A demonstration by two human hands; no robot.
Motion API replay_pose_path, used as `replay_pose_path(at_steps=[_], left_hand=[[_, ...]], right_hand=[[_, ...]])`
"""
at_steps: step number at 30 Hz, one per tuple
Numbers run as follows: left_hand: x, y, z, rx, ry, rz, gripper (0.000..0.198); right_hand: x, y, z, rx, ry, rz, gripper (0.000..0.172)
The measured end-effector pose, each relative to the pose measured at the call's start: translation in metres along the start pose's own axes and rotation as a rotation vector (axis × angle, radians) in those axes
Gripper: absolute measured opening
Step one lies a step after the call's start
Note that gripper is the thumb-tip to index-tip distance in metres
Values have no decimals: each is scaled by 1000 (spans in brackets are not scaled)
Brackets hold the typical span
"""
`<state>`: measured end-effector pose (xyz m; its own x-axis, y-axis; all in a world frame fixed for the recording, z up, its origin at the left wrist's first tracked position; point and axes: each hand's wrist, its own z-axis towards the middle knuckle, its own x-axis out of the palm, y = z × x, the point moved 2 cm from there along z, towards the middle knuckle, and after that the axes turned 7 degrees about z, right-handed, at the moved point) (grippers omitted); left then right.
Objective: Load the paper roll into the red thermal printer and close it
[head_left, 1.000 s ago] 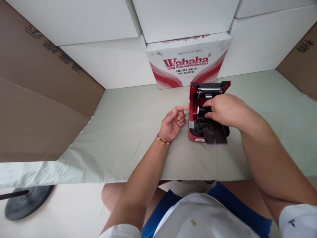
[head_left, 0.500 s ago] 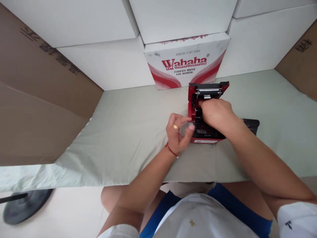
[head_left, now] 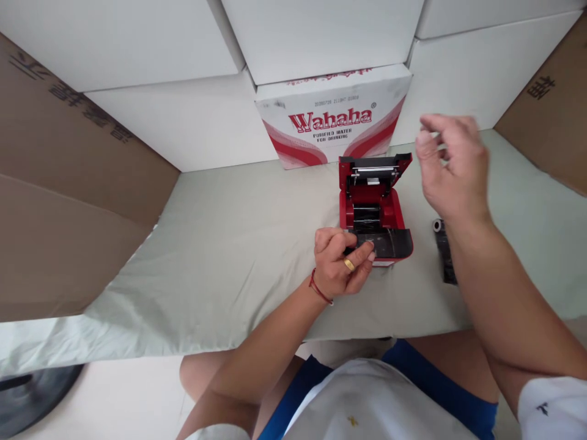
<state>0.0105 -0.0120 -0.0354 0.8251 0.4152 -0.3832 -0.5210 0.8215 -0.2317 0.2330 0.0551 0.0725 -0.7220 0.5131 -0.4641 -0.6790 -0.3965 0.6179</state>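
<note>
A red and black label printer (head_left: 400, 211) stands on the cloth with its lid (head_left: 376, 162) raised. Across its inside lies a black ribbon roll (head_left: 367, 215), and dark, creased ribbon film (head_left: 389, 243) covers the front part. My left hand (head_left: 342, 260), with a gold ring, is closed at the printer's front left corner, thumb and fingers pinched on the film's edge. My right hand (head_left: 456, 165) is in the air right of the lid, slightly blurred, fingers loosely curled and a little apart, with nothing visible in them. A second black ribbon roll (head_left: 444, 253) lies beneath my right forearm, partly hidden.
Behind the printer stands a white and red Wahaha water carton (head_left: 332, 131), with white boxes (head_left: 183, 131) stacked around it. Brown cardboard (head_left: 68, 201) walls the left side, and more cardboard (head_left: 550, 122) the right. A pale green cloth (head_left: 220, 256) covers the table.
My right hand has come out of the printer and risen to the right, uncovering the ribbon roll inside. My left hand has shifted slightly right over the front, its fingers now closed there.
</note>
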Motion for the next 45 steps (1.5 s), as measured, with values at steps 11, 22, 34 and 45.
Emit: replay_pose_path(at_steps=[11,22,34,45], left_hand=[[-2,-4,5,54,-77,110,22],[-3,7,3,-51,-27,4,38],[0,27,-4,-521,-106,-197,33],[3,38,-8,-578,-49,-400,28]], right_hand=[[-5,-7,-71,-150,183,231,33],[4,-26,-101,-225,167,363,35],[-2,-21,-103,-253,219,347,32],[-3,-14,-123,-482,219,299,35]])
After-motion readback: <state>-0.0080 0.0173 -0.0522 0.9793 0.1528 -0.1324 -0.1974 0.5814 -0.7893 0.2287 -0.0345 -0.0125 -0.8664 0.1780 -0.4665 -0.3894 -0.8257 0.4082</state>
